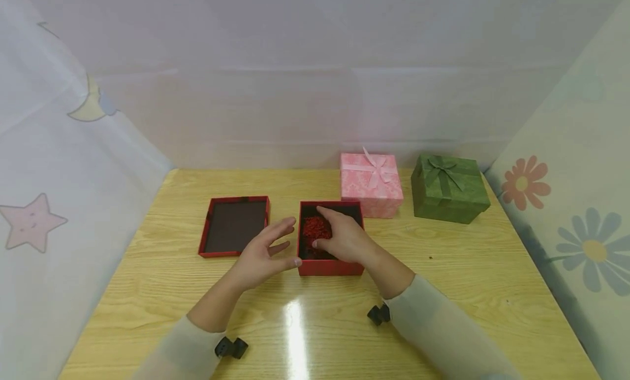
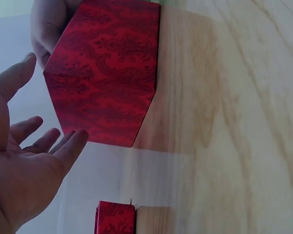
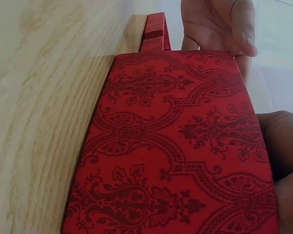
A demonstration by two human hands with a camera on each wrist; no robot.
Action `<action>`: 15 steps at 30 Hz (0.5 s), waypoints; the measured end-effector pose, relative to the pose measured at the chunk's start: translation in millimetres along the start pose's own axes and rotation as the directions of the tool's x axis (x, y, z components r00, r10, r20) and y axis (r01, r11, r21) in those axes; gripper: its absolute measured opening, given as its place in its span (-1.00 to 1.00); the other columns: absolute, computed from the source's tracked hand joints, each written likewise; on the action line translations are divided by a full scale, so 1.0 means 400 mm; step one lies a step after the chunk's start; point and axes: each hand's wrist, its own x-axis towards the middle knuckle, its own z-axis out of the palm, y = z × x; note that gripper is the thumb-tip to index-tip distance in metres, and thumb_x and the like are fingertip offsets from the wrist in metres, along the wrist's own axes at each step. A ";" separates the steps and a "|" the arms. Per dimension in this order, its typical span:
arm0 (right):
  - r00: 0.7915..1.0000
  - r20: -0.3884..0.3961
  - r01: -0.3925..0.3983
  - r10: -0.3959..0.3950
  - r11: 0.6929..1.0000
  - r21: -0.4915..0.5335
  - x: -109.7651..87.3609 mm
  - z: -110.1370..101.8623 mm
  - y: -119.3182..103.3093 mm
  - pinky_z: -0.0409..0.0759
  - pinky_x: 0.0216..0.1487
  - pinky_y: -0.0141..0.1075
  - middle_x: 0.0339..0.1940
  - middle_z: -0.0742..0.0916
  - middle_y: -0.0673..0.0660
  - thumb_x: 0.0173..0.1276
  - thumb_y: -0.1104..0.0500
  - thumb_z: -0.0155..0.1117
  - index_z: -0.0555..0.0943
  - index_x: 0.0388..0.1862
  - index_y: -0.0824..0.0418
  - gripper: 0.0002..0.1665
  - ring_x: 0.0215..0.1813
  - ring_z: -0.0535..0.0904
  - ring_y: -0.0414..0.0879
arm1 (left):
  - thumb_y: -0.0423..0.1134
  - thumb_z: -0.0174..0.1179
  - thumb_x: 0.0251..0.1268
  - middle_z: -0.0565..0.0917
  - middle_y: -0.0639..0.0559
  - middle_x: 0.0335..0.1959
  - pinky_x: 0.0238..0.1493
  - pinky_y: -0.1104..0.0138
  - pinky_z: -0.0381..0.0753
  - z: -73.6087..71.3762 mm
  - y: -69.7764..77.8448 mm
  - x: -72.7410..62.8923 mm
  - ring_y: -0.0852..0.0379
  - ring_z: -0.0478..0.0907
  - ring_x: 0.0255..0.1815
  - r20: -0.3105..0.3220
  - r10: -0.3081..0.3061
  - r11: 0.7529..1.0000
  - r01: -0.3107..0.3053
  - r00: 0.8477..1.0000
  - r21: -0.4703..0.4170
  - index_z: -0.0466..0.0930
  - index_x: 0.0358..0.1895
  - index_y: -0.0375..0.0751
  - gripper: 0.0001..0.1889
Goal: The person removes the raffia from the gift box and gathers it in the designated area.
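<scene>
In the head view an uncovered red box [image 1: 331, 268] stands at mid-table with crinkled red paper shred [image 1: 316, 229] on its dark inside. My right hand [image 1: 346, 239] reaches over its right side, thumb and forefinger spread apart at the shred; its other fingers are hidden below the palm. Just left of the box, my left hand [image 1: 261, 258] is held with fingers spread and nothing in them, the thumb tip close to the box's left wall. Dark damask patterning covers the box's outside [image 3: 171, 141] in the right wrist view.
The red box lid [image 1: 235, 227] lies inside-up to the left, partly behind my left hand. A pink gift box [image 1: 371, 177] with a bow stands behind the red box, and a green gift box [image 1: 449, 188] is at the back right. Cloth walls surround the wooden table [image 1: 443, 270].
</scene>
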 end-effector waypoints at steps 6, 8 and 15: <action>0.999 0.044 -0.009 0.010 0.999 -0.035 0.020 0.007 0.006 0.36 0.53 0.02 0.54 0.49 0.17 0.31 0.03 0.54 0.24 0.66 0.18 0.04 0.53 0.39 0.09 | -0.19 0.55 0.22 0.21 0.04 0.62 0.41 0.02 0.50 0.018 -0.006 0.009 -0.07 0.27 0.56 -0.005 -0.018 1.000 0.018 1.000 -0.006 0.23 0.64 -0.05 -0.06; 0.998 0.066 -0.013 0.016 0.999 -0.038 0.026 0.009 0.008 0.37 0.53 0.03 0.54 0.48 0.18 0.32 0.03 0.54 0.24 0.66 0.18 0.04 0.53 0.39 0.11 | -0.20 0.54 0.23 0.20 0.06 0.62 0.41 0.04 0.50 0.022 -0.008 0.010 -0.07 0.27 0.56 -0.007 -0.026 1.000 0.026 1.000 -0.016 0.24 0.63 -0.05 -0.07; 0.994 0.110 -0.009 0.015 0.999 -0.052 0.044 0.021 0.012 0.38 0.52 0.03 0.52 0.51 0.21 0.32 0.05 0.55 0.27 0.64 0.23 0.01 0.51 0.41 0.12 | -0.22 0.53 0.24 0.21 0.14 0.62 0.40 0.12 0.50 0.029 -0.014 0.009 -0.03 0.25 0.58 -0.015 -0.051 0.997 0.050 0.999 -0.065 0.28 0.61 -0.08 -0.11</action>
